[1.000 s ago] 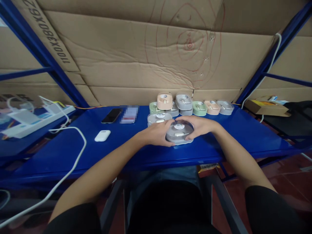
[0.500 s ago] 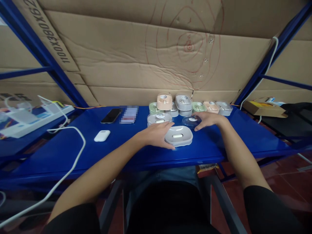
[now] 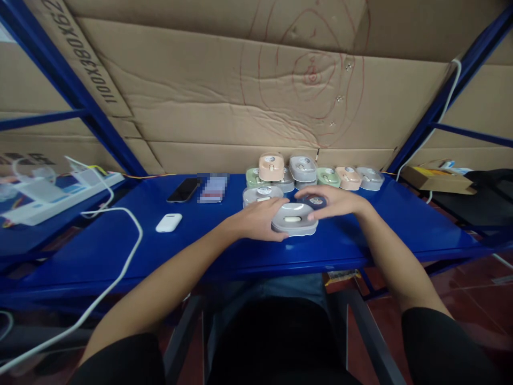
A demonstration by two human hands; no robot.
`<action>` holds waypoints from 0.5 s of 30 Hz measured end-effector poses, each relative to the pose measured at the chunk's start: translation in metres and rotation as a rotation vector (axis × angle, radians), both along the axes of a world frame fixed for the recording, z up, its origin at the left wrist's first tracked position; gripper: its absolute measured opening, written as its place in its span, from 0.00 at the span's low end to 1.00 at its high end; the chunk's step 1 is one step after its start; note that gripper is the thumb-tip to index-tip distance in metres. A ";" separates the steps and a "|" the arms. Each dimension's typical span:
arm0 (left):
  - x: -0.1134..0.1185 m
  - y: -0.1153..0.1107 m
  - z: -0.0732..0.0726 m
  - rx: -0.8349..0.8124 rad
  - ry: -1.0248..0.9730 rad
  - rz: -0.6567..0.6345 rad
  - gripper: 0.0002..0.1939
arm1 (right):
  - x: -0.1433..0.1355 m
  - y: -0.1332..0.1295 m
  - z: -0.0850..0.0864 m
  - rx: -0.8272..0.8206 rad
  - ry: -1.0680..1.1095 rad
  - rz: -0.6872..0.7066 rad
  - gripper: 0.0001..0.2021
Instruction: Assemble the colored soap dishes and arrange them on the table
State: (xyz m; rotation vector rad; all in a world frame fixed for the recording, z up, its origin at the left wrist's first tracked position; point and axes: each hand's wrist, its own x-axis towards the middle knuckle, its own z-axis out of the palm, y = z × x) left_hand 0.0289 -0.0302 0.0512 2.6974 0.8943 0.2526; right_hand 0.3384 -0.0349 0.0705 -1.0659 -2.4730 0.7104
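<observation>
A grey oval dish [image 3: 295, 226] with a pale bar in its middle sits near the table's front edge. My left hand [image 3: 262, 219] grips its left side, thumb at the near edge. Just behind the dish's right side, my right hand [image 3: 332, 202] holds a clear lid [image 3: 316, 200] with a round sticker, its thumb reaching over the dish's rim. Behind my left hand is a lidded grey box [image 3: 254, 195]. A peach box [image 3: 271, 167] and a grey box [image 3: 303, 168] lie stacked on others farther back.
Green [image 3: 328, 177], peach [image 3: 348, 177] and grey [image 3: 370, 178] boxes line the back right. To the left lie a white case [image 3: 169, 222], a dark phone [image 3: 183, 190], a blurred-out phone [image 3: 213, 188] and a white cable [image 3: 130, 256].
My right hand has moved left toward the dish, bringing the clear lid closer to it. The dish has tilted or shifted slightly, with my left hand still on it.
</observation>
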 end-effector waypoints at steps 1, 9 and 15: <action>0.000 0.000 0.000 -0.016 -0.003 -0.001 0.50 | -0.007 -0.002 -0.002 -0.003 -0.017 0.024 0.44; 0.002 0.005 -0.011 -0.027 -0.066 -0.038 0.56 | -0.031 -0.009 -0.019 0.127 -0.127 0.001 0.55; 0.006 0.005 -0.017 -0.037 -0.055 0.006 0.59 | -0.031 -0.010 -0.014 0.161 -0.135 0.057 0.30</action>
